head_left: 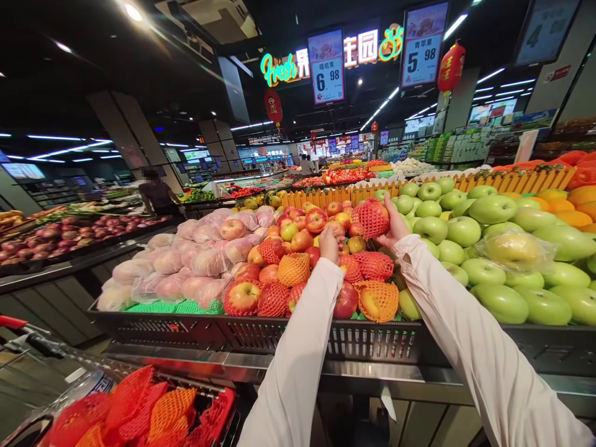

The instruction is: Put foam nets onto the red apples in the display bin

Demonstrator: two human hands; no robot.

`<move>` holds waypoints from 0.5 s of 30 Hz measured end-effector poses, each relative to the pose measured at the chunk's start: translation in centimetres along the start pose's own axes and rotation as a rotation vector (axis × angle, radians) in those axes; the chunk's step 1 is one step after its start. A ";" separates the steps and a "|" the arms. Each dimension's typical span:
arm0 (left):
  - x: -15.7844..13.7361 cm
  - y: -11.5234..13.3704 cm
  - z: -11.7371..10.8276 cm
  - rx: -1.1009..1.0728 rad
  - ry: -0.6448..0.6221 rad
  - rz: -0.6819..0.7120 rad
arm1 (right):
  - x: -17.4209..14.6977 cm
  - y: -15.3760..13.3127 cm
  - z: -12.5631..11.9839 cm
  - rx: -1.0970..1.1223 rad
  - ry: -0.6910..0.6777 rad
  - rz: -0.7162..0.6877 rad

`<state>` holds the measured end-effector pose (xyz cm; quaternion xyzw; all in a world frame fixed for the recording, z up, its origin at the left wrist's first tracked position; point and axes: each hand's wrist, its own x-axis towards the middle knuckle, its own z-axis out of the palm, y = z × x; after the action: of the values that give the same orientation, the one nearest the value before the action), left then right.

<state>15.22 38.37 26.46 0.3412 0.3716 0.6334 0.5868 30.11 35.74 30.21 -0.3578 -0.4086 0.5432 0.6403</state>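
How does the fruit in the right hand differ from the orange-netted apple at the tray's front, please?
The held fruit has red netting; the front apple has orange. The held fruit is in the right hand; the front apple rests in the tray. Both wear mesh netting.

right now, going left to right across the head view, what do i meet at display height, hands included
red onions → plastic-wrapped pinkish fruit → left hand → red-netted fruit → right hand → green apples
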 end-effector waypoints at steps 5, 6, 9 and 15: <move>0.6 -0.4 -0.2 0.106 0.091 0.122 | 0.4 0.5 -0.4 -0.125 0.028 -0.071; 0.8 -0.5 -0.2 0.115 0.093 0.138 | 0.5 0.7 -0.4 -0.165 0.015 -0.086; 1.2 -0.8 -0.4 0.148 0.098 0.173 | 0.5 1.1 -0.3 -0.363 -0.069 -0.180; 2.2 -1.4 -0.9 0.234 0.117 0.228 | 0.2 1.5 -0.6 -0.736 -0.358 0.074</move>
<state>14.96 40.55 24.79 0.4097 0.4351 0.6669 0.4451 30.09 36.18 28.60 -0.4772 -0.6673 0.4373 0.3684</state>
